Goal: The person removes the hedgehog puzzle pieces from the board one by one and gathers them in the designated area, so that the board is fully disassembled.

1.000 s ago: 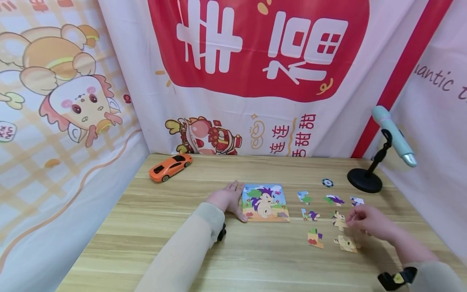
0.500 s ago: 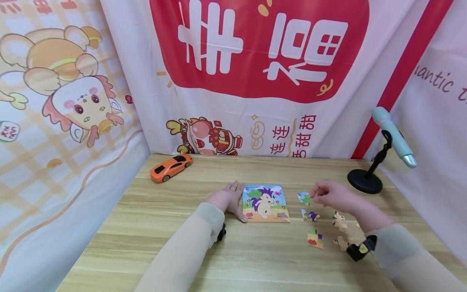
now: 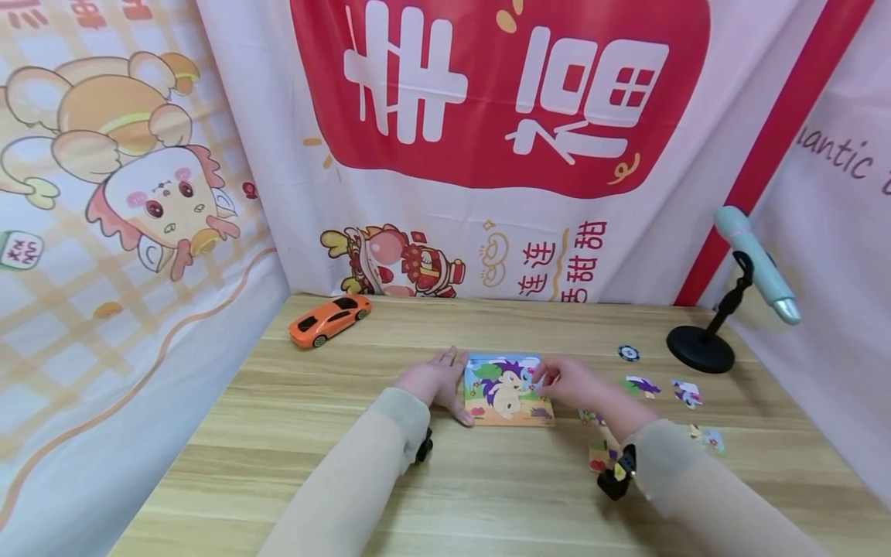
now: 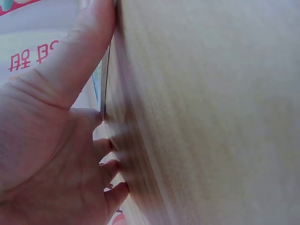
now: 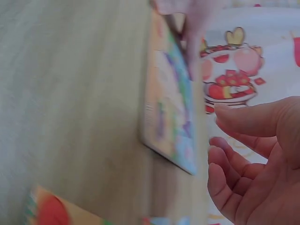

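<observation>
A square picture puzzle (image 3: 508,402) showing a purple-haired hedgehog lies mid-table. My left hand (image 3: 438,387) rests flat against its left side; in the left wrist view, the thumb and fingers of that left hand (image 4: 61,117) extend along the puzzle's edge. Over the right part of the puzzle hovers my right hand (image 3: 574,383). In the right wrist view, this right hand (image 5: 258,154) has loosely bent fingers, and no piece shows in it. Loose jigsaw pieces lie farther right, including a purple-and-green piece (image 3: 640,385) and a blue-white piece (image 3: 687,393). My right arm covers others.
An orange toy car (image 3: 330,319) stands at the back left. At the back right are a light-blue microphone (image 3: 759,263) on a black stand (image 3: 699,350) and a small round chip (image 3: 629,353). Printed cloths hang around the wooden table.
My right hand has moved left from the loose pieces to the puzzle, uncovering a piece at the far right. My left hand stays beside the puzzle.
</observation>
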A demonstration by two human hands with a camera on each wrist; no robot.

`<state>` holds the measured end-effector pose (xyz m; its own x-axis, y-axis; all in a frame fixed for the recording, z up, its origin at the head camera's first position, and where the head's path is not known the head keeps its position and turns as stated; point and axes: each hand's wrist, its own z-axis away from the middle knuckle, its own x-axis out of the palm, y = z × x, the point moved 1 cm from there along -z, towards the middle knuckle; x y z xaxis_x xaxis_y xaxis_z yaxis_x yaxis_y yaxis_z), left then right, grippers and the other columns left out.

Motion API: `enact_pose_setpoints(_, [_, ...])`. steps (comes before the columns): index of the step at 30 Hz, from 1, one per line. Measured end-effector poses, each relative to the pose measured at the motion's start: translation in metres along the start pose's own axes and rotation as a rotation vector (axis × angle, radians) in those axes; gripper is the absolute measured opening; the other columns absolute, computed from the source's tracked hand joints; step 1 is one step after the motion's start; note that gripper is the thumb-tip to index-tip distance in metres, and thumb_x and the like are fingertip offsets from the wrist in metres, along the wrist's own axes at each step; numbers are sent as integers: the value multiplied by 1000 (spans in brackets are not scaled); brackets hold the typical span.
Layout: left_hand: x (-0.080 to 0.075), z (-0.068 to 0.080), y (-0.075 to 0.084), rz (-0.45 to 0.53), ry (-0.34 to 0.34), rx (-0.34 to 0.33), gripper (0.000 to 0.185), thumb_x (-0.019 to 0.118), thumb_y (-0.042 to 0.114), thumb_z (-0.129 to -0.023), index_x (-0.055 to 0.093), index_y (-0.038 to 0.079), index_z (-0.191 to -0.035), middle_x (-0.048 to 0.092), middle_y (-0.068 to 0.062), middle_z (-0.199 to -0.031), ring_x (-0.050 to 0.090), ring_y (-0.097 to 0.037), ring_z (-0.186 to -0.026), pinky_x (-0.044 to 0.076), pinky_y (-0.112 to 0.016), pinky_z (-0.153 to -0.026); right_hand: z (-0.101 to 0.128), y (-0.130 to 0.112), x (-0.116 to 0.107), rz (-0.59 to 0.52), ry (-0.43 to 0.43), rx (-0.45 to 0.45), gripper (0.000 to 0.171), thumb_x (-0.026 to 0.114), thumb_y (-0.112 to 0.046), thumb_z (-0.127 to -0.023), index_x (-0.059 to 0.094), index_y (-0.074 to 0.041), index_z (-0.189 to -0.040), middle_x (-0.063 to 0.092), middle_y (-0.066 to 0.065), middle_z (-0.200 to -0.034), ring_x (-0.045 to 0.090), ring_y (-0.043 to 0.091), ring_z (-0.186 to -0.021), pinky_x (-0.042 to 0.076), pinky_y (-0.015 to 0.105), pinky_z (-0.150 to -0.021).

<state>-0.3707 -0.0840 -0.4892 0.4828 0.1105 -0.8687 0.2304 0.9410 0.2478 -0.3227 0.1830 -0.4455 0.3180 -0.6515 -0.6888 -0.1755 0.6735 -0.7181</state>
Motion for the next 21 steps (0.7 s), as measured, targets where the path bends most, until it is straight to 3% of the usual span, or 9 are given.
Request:
enact_pose_setpoints(5, [0,-1,0,-5,5,15,148,79,77,-45,-1,28,-159,-9,-5,-164,-4,-26,-149,10,-45,-118,-2,8,16,-4,-17,74,29,79,-5,-82,65,-7,-106,59,11,-93,53,24,-81,46,35,-68])
enact_pose_setpoints(10, [1,-3,0,-5,5,8,148,79,77,-44,-1,29,-159,-9,-4,-164,-5,-26,-149,9,-47,-118,-2,13,22,39,-13,69,42,85,-8,-77,62,-8,-112,57,11,-97,51,24,-84,45,38,-72])
enact_pose_setpoints(21, [5,-8,-3,-4,12,4,149,79,76,-43,-2,29,-159,-10,-4,-164,-5,-28,-149,10,-49,-118,-5,16,26,63,0,59,36,87,-7,-74,61,-4,-99,56,8,-95,51,23,-87,47,40,-79])
